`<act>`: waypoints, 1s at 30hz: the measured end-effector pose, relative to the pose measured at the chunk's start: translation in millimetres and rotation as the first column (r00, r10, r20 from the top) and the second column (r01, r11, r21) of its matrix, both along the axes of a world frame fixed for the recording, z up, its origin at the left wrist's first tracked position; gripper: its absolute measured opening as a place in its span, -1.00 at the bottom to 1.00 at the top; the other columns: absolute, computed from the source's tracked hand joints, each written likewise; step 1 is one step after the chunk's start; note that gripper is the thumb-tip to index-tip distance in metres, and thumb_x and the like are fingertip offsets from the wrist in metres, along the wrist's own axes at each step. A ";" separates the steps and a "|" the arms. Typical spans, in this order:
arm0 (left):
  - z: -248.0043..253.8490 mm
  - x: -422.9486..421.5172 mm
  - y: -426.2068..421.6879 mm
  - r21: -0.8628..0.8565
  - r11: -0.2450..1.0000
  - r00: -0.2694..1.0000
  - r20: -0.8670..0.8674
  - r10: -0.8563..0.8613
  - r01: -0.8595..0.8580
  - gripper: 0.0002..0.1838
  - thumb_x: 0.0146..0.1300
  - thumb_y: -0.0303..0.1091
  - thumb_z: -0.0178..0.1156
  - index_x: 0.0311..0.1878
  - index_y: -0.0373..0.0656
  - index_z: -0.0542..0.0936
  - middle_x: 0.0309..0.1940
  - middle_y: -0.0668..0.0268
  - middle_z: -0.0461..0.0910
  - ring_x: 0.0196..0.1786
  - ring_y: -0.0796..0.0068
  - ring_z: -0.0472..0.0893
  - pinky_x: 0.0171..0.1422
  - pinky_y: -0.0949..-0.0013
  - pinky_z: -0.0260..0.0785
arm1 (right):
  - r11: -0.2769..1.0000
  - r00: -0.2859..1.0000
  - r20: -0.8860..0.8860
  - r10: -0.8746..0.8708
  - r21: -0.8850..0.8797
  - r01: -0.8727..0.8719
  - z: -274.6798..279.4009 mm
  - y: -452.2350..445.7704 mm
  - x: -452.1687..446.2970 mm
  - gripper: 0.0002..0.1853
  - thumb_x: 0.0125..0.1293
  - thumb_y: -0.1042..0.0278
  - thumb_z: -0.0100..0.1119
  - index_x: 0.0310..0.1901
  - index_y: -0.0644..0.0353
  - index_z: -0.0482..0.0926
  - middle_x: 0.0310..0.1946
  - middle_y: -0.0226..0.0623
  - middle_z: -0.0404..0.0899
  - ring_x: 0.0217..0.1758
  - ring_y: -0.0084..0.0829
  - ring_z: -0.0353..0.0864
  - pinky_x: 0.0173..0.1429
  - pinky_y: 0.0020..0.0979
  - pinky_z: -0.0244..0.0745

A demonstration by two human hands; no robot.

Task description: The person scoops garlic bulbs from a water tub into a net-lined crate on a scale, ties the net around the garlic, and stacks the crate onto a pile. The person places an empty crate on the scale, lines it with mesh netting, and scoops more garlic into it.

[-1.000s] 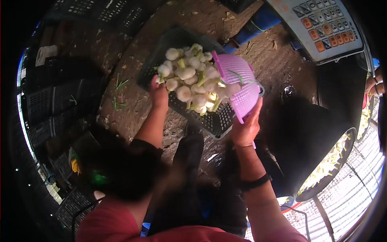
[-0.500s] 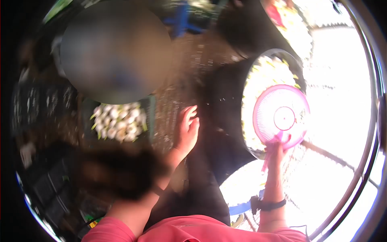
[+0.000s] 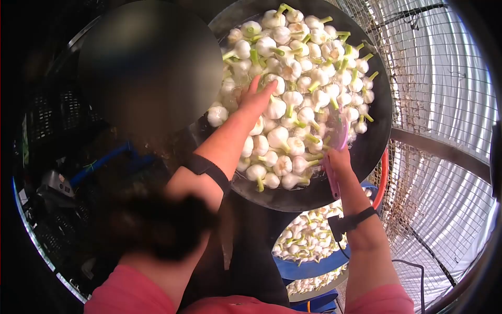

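Nearest the viewer, pink sleeves [image 3: 133, 290] lead to two bare forearms, with a dark band [image 3: 208, 168] on the left one and a strap carrying a small black device [image 3: 337, 228] at the right wrist; a thin cable [image 3: 421, 272] curves beside the latter. The left hand [image 3: 257, 99] reaches over the garlic bulbs [image 3: 290, 68], its thumb and fingers spread wide at the bulbs and not visibly closed on one. The right hand [image 3: 340, 158] is closed around a pink colander [image 3: 341, 131], which is tilted among the bulbs at the right side of a large dark tub [image 3: 386, 99]. Below the tub, partly covered by its rim, stands a blue basin [image 3: 300, 269] of smaller-looking bulbs. A red rim [image 3: 385, 170] shows behind the tub. Beyond lie a metal bar [image 3: 434, 149], wire mesh [image 3: 449, 57] and pale sheeting [image 3: 449, 209]; a grey device [image 3: 56, 183] and a blue bar [image 3: 104, 159] occupy the dark left side.

Two blurred patches—one round at upper left, one dark over the left arm—conceal whatever lies behind them, including part of the tub. The colander's bowl is largely hidden, its contents indistinct.
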State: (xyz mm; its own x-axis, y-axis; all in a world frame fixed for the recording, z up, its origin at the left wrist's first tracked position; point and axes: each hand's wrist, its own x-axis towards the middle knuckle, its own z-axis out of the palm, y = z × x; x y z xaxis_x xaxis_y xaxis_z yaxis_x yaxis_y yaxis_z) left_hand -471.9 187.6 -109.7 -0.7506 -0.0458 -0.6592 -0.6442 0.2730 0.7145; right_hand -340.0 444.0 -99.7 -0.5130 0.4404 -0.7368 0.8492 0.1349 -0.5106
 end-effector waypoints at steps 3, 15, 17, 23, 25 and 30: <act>-10.3 -14.2 11.8 0.118 0.989 0.983 0.154 -0.104 0.087 -0.11 0.07 0.32 0.10 0.41 0.18 0.07 0.41 0.16 -0.10 0.46 0.21 -0.08 0.42 0.13 -0.06 | 0.971 0.982 -0.153 -0.107 -0.231 0.069 -42.6 -1.5 -9.8 -0.60 0.04 0.54 0.04 -0.02 0.27 0.30 -0.30 -0.15 0.49 -0.51 -0.39 0.52 -0.55 -0.39 0.45; 3.2 9.1 39.2 0.148 0.953 0.956 -0.171 -0.238 0.263 -0.27 0.06 0.10 0.22 0.22 -0.16 0.37 0.10 0.15 0.44 0.15 0.29 0.43 0.25 0.31 0.20 | 0.881 0.961 -0.185 -0.205 -0.462 0.099 10.3 -26.8 3.5 -0.53 0.00 0.59 -0.02 0.05 0.32 0.32 -0.41 -0.20 0.50 -0.56 -0.42 0.49 -0.60 -0.41 0.46; 17.3 10.8 39.8 0.426 0.894 0.990 -0.071 -0.120 0.139 -0.30 0.10 -0.09 0.27 0.28 -0.16 0.29 0.11 0.27 0.44 0.15 0.44 0.41 0.24 0.38 0.22 | 0.890 0.969 -0.197 -0.149 -0.453 0.045 8.6 -24.4 10.8 -0.59 0.03 0.51 0.03 0.00 0.35 0.39 -0.37 -0.21 0.52 -0.50 -0.42 0.54 -0.62 -0.40 0.51; 33.9 3.3 51.4 0.178 0.955 0.930 -0.324 -0.171 0.238 -0.34 0.02 -0.17 0.28 0.20 -0.21 0.38 0.04 0.19 0.48 0.06 0.42 0.48 0.17 0.40 0.30 | 0.795 0.911 -0.228 -0.343 -0.587 0.153 43.6 -49.7 20.0 -0.61 0.05 0.58 -0.01 -0.01 0.40 0.41 -0.39 -0.15 0.56 -0.58 -0.39 0.53 -0.63 -0.47 0.50; 63.0 5.8 50.8 -0.107 0.946 0.917 -0.234 -0.324 0.307 -0.30 -0.04 -0.05 0.29 0.20 -0.10 0.40 0.08 0.14 0.46 0.12 0.31 0.46 0.22 0.36 0.27 | 0.806 0.898 -0.264 -0.353 -0.572 0.149 47.7 -54.6 27.3 -0.62 0.06 0.55 -0.02 -0.03 0.45 0.41 -0.40 -0.14 0.56 -0.57 -0.39 0.54 -0.62 -0.47 0.50; 94.6 17.8 50.8 -0.202 0.893 0.871 -0.217 -0.442 0.403 -0.30 -0.05 0.06 0.22 0.21 0.05 0.42 0.12 0.17 0.42 0.19 0.20 0.41 0.29 0.29 0.18 | 0.800 0.890 -0.275 -0.363 -0.582 0.147 64.6 -61.1 49.1 -0.63 0.09 0.55 -0.07 -0.03 0.52 0.38 -0.33 -0.09 0.56 -0.52 -0.36 0.57 -0.60 -0.44 0.51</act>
State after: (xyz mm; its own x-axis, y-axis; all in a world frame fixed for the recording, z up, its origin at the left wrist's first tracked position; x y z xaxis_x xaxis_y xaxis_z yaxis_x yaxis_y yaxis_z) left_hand -454.2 238.4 -15.1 -0.8582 0.2326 -0.4577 -0.2489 0.5913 0.7671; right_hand -290.9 382.9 -35.1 -0.7097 0.1869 -0.6793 0.5556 -0.4443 -0.7028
